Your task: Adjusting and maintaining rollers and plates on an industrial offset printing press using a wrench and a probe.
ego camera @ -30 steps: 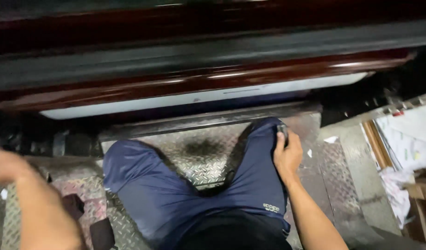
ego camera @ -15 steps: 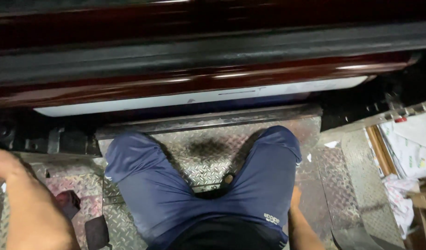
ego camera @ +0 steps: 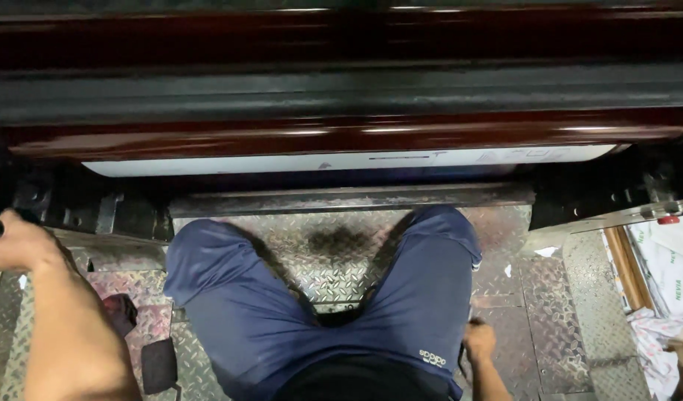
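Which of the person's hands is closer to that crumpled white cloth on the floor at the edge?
The right hand. It hangs beside the right thigh, with metal floor plates between it and the white cloth. The left hand is raised at the opposite edge, far across both legs.

White printed sheet [ego camera: 356,160]: a long, narrow strip across the middle of the frame, under the dark red glossy roller [ego camera: 341,137], with faint grey markings. White wrapping with green print [ego camera: 672,267]: at the right edge, beside a wooden frame [ego camera: 629,269], creased and partly cut off. Small white logo patch [ego camera: 431,358]: on the blue shorts [ego camera: 311,319], lower centre.
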